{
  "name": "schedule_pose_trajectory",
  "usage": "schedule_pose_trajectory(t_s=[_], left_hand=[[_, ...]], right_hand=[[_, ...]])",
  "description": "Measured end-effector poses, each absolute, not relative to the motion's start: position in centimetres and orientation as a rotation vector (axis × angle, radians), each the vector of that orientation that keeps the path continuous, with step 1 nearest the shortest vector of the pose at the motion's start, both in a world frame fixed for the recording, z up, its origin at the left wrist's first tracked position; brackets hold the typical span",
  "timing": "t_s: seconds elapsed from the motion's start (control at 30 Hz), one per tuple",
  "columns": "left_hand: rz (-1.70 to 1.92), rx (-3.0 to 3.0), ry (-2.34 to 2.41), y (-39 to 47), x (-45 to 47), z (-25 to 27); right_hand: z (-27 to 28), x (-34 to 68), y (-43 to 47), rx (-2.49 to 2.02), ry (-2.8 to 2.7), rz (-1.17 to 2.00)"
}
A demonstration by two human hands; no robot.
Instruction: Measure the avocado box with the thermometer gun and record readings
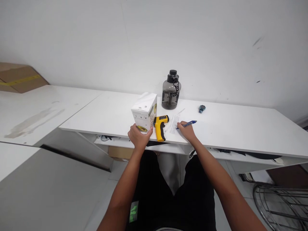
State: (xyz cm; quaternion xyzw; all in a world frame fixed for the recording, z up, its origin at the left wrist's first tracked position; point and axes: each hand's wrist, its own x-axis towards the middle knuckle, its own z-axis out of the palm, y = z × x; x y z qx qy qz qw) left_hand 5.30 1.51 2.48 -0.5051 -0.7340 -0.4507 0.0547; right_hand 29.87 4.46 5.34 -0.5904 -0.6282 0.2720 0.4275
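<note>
White carton [144,111] with a yellow-and-black print stands upright at frame centre on the desk [240,128]; I see my left hand [138,137] wrapping its base. Right hand [187,131] pinches a blue pen [187,124] over a paper slip [173,123], beside the yellow thermometer gun [160,127].

Bright, even light from overhead washes the white desk [240,128] and wall [96,41]; shadows are faint, lying just under the fingers. Focus is sharp, while straight edges bow outward toward the corners.

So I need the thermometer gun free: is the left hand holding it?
No, the left hand grips the white box; the yellow gun lies untouched on the table beside it.
</note>
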Motion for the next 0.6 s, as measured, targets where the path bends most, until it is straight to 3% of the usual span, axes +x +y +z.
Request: schedule_pose_trajectory(t_s=[0.6], left_hand=[[-1.377,-1.548,-2.214,1.65,5.19,2.09]], right_hand=[[5.58,29.89,4.27,-1.449,-1.572,0.702]])
